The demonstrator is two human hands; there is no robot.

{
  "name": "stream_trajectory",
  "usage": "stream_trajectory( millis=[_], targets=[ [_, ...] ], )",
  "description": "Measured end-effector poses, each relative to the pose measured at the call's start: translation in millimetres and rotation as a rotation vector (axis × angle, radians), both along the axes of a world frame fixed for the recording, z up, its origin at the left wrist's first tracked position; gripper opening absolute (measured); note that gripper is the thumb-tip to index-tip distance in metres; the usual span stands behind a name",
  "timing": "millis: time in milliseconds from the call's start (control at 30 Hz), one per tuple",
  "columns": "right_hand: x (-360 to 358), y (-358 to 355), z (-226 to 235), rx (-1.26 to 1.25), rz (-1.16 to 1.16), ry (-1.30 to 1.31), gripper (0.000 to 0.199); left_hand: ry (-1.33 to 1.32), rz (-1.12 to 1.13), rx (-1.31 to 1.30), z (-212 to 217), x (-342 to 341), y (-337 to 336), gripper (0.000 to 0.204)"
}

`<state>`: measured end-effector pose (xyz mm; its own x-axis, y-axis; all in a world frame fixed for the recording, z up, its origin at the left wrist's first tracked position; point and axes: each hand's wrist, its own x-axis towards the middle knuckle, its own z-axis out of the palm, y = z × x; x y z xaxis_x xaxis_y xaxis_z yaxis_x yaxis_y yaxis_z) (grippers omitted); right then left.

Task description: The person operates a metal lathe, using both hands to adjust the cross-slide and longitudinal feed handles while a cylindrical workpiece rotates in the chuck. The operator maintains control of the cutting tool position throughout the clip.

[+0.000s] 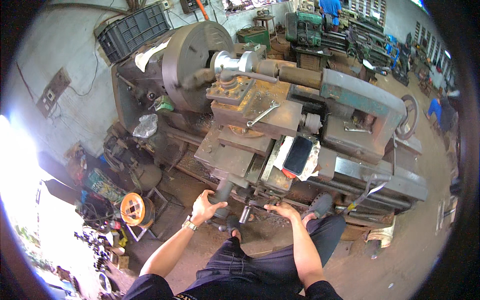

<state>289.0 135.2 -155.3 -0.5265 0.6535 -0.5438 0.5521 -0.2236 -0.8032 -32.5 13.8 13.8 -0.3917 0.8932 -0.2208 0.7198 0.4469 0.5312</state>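
Note:
At the front of a large metal lathe, my left hand (204, 208) is curled against the rim of a grey handwheel (223, 192), its thumb stretched over it. My right hand (283, 210) closes on a small dark crank handle (260, 203) beside a shiny metal knob (245, 215); its fingertips are partly hidden. Above them, a silver spool-shaped workpiece (235, 63) sits between the big round chuck (192, 62), which looks blurred, and the tailstock (360, 92). The tool post (230, 90) stands just in front of the workpiece.
A wrench (263, 114) lies on the slide among metal chips. A black phone (298, 155) rests on a pale cloth by the carriage. An orange-faced wheel (134, 210) stands on the floor at left. Farther back, a person in blue (330, 9) stands near a green machine.

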Motion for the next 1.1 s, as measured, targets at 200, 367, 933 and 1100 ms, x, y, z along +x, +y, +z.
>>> stream_trajectory(
  millis=[200,367,933,1100],
  targets=[
    [4,-10,65,0.009,-0.003,-0.033,0.064,-0.051,0.004,-0.002,-1,-2,-2,0.089],
    [5,-8,55,-0.018,0.011,-0.007,0.064,-0.062,0.008,0.002,1,-2,-3,0.088],
    [14,-7,16,-0.046,-0.08,-0.195,0.109,-0.024,0.013,0.042,-3,-1,-3,0.087],
    [16,-8,33,-0.052,-0.018,-0.107,0.094,-0.031,0.008,0.047,-5,-3,-3,0.087]
  ],
)
